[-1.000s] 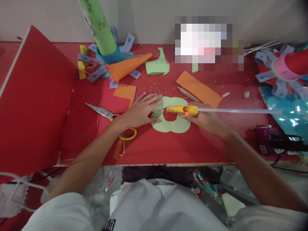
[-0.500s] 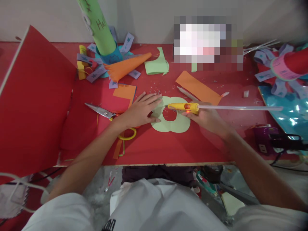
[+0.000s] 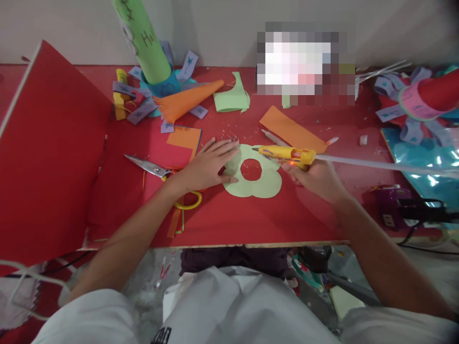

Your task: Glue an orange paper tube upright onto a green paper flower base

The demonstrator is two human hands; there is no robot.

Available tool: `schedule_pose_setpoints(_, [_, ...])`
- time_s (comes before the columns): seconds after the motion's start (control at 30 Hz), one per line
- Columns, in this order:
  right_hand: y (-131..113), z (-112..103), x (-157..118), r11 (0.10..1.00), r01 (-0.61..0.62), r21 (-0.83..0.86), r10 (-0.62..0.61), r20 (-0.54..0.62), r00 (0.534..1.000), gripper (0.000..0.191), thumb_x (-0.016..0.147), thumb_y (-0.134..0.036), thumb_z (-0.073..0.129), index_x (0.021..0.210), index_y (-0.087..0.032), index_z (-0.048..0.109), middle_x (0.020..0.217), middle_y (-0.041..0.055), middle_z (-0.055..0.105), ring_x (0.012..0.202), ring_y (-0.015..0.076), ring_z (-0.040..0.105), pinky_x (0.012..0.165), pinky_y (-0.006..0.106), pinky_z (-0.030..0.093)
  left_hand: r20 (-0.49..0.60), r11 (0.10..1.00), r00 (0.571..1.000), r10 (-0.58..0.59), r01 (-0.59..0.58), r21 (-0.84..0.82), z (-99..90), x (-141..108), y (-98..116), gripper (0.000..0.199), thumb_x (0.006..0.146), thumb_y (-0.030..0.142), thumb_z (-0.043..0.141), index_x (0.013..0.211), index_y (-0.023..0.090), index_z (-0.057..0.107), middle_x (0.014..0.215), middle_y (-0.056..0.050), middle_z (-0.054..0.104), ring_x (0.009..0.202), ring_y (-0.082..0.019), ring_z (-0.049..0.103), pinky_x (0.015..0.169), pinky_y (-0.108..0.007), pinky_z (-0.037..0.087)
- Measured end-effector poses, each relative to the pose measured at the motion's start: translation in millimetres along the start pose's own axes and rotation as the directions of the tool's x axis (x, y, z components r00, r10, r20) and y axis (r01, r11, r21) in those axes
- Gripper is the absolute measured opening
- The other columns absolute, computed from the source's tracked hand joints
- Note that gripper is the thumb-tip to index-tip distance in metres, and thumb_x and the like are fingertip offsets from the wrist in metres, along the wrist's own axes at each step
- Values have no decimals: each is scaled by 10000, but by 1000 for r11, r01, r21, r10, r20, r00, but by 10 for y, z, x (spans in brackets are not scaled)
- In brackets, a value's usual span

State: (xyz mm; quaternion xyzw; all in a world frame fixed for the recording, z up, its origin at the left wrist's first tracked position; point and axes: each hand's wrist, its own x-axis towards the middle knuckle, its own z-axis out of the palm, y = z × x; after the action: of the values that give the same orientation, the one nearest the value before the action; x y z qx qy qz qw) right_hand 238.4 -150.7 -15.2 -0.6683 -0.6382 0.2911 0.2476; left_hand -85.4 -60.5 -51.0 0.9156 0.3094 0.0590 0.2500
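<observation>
A pale green flower-shaped paper cutout [image 3: 265,184] with a round hole in its middle lies on the red table [image 3: 222,222]. My left hand [image 3: 213,165] rests on its left side, fingers spread. In my right hand [image 3: 313,177] is a yellow glue gun [image 3: 285,154], its small light glowing orange. A long clear glue stick [image 3: 362,162] sticks out of the gun's back to the right. The gun's nozzle is over the upper part of the cutout, above the hole; whether it touches the paper I cannot tell.
Scissors [image 3: 148,166] with yellow handles lie left of my left hand. Behind are an orange paper strip [image 3: 292,128], a green paper scrap [image 3: 232,99] and a green paper tube [image 3: 148,48]. A purple box [image 3: 390,205] with a cable stands at right. A red board [image 3: 50,157] rises at left.
My right hand has moved the glue gun to the right and slightly up, from over the hole to the cutout's upper part. My left hand stays in place on the paper.
</observation>
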Motion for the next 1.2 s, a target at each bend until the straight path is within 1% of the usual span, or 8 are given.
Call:
schedule_pose_setpoints(0.1, [43,-31,-63,999,29,-27,-31,-87,996,376,927,-596,713,956,-221,711,910,107,808,793,278,703,750,401,535,-39,999,999,7,-9,-45,-15,-7,5,847,1025,625,717,1728,235,453,1846,-125,373,1732,-367,321,1459,-640,132])
schedule_pose_setpoints(0.2, [150,-95,-147,986,24,-164,-54,-184,982,428,962,-608,699,1126,-217,759,939,116,831,794,285,722,746,389,527,-178,989,984,-14,-12,-146,-45,-7,14,615,1092,499,609,1652,253,541,1755,-124,523,1650,-322,469,1424,-590,304])
schedule_pose_setpoints(0.4, [501,-229,-326,969,-32,-244,-36,-272,962,402,988,-507,686,1286,-244,744,1120,159,843,983,363,792,825,420,545,-424,971,884,-195,112,-213,-86,14,16,342,1093,315,495,1340,212,708,1373,-117,768,1278,-276,716,1180,-494,583])
schedule_pose_setpoints(0.67, [861,-327,-509,933,-124,-338,-28,-412,911,523,950,-350,586,1446,-197,652,1357,294,759,1254,514,725,1050,632,541,-407,974,891,-201,136,-183,-76,10,37,295,1087,282,523,1303,216,712,1305,-99,780,1213,-260,726,1128,-459,595])
schedule_pose_setpoints(0.83, [983,-554,-495,890,-174,-421,22,-342,939,584,1060,-450,407,1634,-377,483,1491,255,671,1397,595,592,1104,762,430,-418,976,888,-192,126,-180,-71,18,19,281,1071,264,539,1283,212,717,1246,-97,785,1184,-256,734,1105,-447,600])
schedule_pose_setpoints(0.93, [1023,-621,-434,881,-215,-421,52,-366,929,619,1043,-455,410,1652,-370,475,1505,265,648,1415,637,554,1068,817,416,-415,976,890,-190,126,-177,-63,29,5,271,1069,270,545,1267,213,720,1234,-99,788,1167,-259,741,1098,-456,604])
schedule_pose_setpoints(1.1, [850,-602,-399,859,-235,-454,90,-318,944,646,1034,-398,385,1656,-281,514,1493,301,667,1404,642,580,1020,854,453,-409,978,892,-192,141,-152,-50,14,17,290,1079,271,526,1298,224,711,1260,-96,784,1189,-263,731,1112,-462,603])
schedule_pose_setpoints(1.2, [569,-609,-380,798,-338,-498,120,-418,900,627,1062,-386,386,1637,-223,574,1508,312,680,1438,625,584,1063,856,455,-447,983,876,-181,178,-50,-131,14,25,341,1095,266,484,1353,224,703,1351,-116,761,1281,-299,702,1165,-504,574])
